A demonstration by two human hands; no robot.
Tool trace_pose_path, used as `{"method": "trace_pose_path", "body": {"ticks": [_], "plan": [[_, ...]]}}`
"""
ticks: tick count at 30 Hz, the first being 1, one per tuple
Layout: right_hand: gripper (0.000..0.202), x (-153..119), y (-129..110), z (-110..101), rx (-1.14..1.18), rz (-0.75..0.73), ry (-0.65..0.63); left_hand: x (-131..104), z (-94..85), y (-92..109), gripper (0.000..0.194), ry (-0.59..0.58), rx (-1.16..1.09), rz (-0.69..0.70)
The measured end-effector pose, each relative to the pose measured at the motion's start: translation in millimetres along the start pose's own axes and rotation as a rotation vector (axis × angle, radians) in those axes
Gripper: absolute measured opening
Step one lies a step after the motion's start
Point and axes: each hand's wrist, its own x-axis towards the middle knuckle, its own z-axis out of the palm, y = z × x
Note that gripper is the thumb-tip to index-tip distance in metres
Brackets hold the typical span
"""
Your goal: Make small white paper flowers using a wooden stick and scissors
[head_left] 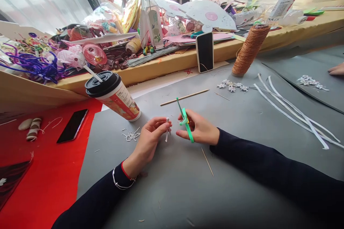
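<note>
Between the thumb and fingers of my left hand (153, 134) I pinch a small knotted piece of white cord (168, 130), its ends hanging down. My right hand (200, 128) holds green-handled scissors (185, 118), with the blades pointing up and away from me. The scissors and the white piece are a short distance apart. Short white offcuts (131, 135) lie left of my left hand. A thin wooden stick (185, 97) rests beyond my hands, and a shorter pointed one (208, 162) lies nearer to me.
A lidded paper cup (115, 96) stands at the left. Small white knotted pieces (232, 86), long white cords (295, 111) and a brown thread spool (250, 52) are at the right. A phone (205, 52) leans on the cluttered ledge. Another person's hand (336, 69) shows at the right edge.
</note>
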Motion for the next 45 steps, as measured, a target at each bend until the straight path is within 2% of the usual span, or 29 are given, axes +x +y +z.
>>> {"method": "trace_pose_path", "body": {"ticks": [5, 11, 20, 30, 37, 45], "plan": [[0.036, -2.5, 3.0, 4.6, -0.358, -0.138, 0.053, 3.3, -1.1, -0.5, 0.014, 0.063, -0.19, 0.048], [0.035, -3.1, 3.5, 6.2, -0.578, -0.088, 0.064, 1.4, 1.7, 2.7, 0.014, 0.051, -0.188, 0.088], [0.039, -2.9, 2.3, 4.8, -0.513, -0.002, 0.069, -0.8, 1.9, 4.8, 0.011, -0.011, -0.183, 0.166], [0.038, -5.2, -1.7, 7.6, -0.469, -0.058, 0.026, -2.0, 5.3, 5.6, 0.01, -0.134, -0.104, 0.184], [0.038, -5.9, -1.6, 7.8, -0.481, -0.067, 0.05, -2.8, 3.7, 3.3, 0.013, -0.06, -0.062, 0.16], [0.04, -5.1, 0.1, 8.6, -0.541, -0.058, 0.072, -3.8, 3.7, 4.0, 0.011, -0.075, -0.061, 0.163]]}}
